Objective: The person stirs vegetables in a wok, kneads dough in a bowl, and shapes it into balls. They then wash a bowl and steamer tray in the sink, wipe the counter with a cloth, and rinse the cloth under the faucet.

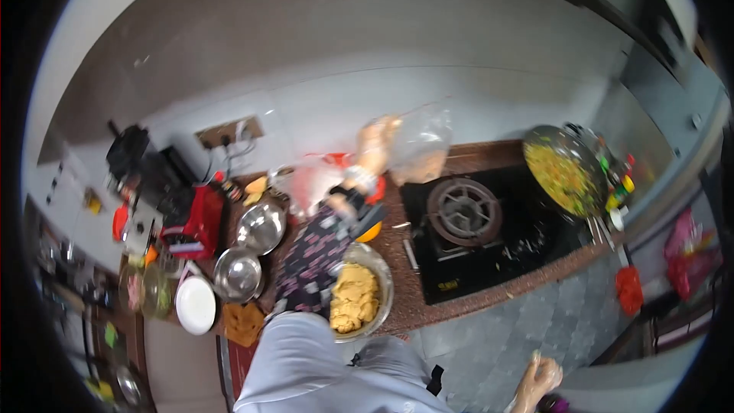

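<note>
In the head view, we are stretching our left arm, in a dark patterned sleeve (pixel 312 268), over the counter (pixel 405 291), and our left hand (pixel 375 145) is hovering beside a clear plastic bag (pixel 427 138) near the wall; with the blur, we cannot tell whether its fingers are gripping the film. Our right hand (pixel 540 375) is hanging low at our right side, fingers partly curled, apparently carrying nothing, though we cannot tell how closed it is. The yellow dough-like mass (pixel 355 298) is sitting in a metal bowl (pixel 388 283) at the counter's front edge, just beside the sleeve and left of the gas stove (pixel 489 275); neither hand is touching it. We are judging this to be a step of getting at the bag; a next move would be calling for a sure fingertip hold and a sleeve kept off the dough.
</note>
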A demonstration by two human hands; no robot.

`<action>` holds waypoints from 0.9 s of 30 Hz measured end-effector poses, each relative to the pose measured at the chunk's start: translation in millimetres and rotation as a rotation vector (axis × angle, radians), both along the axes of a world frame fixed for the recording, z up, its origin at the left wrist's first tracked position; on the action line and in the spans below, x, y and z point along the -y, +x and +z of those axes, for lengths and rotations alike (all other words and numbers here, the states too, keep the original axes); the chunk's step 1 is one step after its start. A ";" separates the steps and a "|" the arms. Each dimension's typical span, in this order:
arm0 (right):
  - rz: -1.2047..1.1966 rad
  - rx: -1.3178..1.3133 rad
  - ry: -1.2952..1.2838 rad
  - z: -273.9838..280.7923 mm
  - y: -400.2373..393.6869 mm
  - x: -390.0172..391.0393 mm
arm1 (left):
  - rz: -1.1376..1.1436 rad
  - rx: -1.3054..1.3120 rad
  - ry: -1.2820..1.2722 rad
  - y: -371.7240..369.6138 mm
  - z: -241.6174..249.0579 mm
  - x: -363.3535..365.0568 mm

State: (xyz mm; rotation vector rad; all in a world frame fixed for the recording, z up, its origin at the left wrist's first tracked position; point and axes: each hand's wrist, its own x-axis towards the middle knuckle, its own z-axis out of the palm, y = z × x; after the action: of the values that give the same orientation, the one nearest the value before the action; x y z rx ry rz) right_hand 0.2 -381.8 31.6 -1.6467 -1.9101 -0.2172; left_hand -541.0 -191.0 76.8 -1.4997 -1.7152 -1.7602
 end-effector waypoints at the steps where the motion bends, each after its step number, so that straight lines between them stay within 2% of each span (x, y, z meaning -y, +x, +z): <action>1: -0.014 0.065 -0.058 -6.3 -3.2 -0.2 | 0.137 0.223 -0.628 6.8 35.9 15.7; 2: 0.046 0.063 0.008 -15.8 -5.2 -3.7 | 0.309 0.230 -0.683 -12.5 9.1 1.0; 4: 0.084 -0.021 -0.045 -8.1 -24.7 0.2 | 0.296 0.125 -0.640 -25.6 -15.6 17.3; 6: 0.113 -0.068 -0.149 -3.8 -43.1 6.8 | 0.061 0.216 -0.733 -11.8 7.3 85.0; 8: 0.111 -0.091 -0.212 -2.0 -60.2 19.6 | -0.017 0.311 -0.727 -4.0 6.8 182.0; 9: 0.110 -0.096 -0.228 -4.0 -69.8 25.5 | 0.022 0.225 -0.644 -8.7 -13.0 226.7; 10: 0.110 -0.105 -0.243 -8.5 -78.8 31.0 | 0.120 0.289 -0.664 -5.3 -13.2 278.5; 11: 0.183 -0.203 -0.277 -21.7 -85.4 31.8 | 0.166 0.327 -0.576 -14.8 -39.8 324.4; 12: 0.254 -0.301 -0.315 -42.3 -89.6 30.9 | 0.305 0.409 -0.508 -5.8 -40.4 380.7; 13: 0.321 -0.399 -0.354 -60.5 -96.7 34.9 | 0.511 0.539 -0.617 -6.2 -54.2 432.4; 14: 0.398 -0.476 -0.406 -68.9 -114.2 46.8 | 0.704 0.517 -0.526 -11.2 -88.5 485.6; 15: 0.474 -0.552 -0.458 -71.8 -140.5 59.8 | 0.773 0.695 -0.442 -13.2 -114.5 538.5; 16: 0.544 -0.630 -0.513 -73.4 -168.4 77.0 | 0.948 0.840 -0.363 -23.3 -167.2 589.2; 17: 0.620 -0.713 -0.598 -72.8 -198.2 100.8 | 0.994 1.006 -0.217 -20.5 -179.1 630.7; 18: 0.683 -0.795 -0.685 -68.6 -226.4 127.5 | 1.003 1.300 -0.206 -18.3 -153.8 653.9; 19: 0.753 -0.812 -0.827 -66.0 -248.5 151.2 | 1.100 1.326 -0.187 -20.2 -159.2 675.3; 20: 0.818 -0.836 -0.961 -61.3 -271.0 173.6 | 1.035 1.372 -0.109 -27.8 -171.0 693.7; 23: 0.933 -0.900 -1.142 -27.1 -345.8 248.8 | 0.748 1.470 0.045 -62.9 -209.0 734.2; 25: 0.969 -0.945 -1.248 -25.3 -386.5 273.8 | 0.710 1.499 0.019 -86.3 -231.2 741.1; 27: 0.867 -0.989 -1.324 -61.0 -432.2 275.1 | 0.740 1.577 -0.059 -113.0 -247.5 736.9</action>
State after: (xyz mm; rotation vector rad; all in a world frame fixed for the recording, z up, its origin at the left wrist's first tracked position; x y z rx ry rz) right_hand -431.9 -657.0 -29.4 -0.8758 -1.6521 2.1054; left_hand -654.0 -927.9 -170.7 0.9541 -2.2633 -2.3868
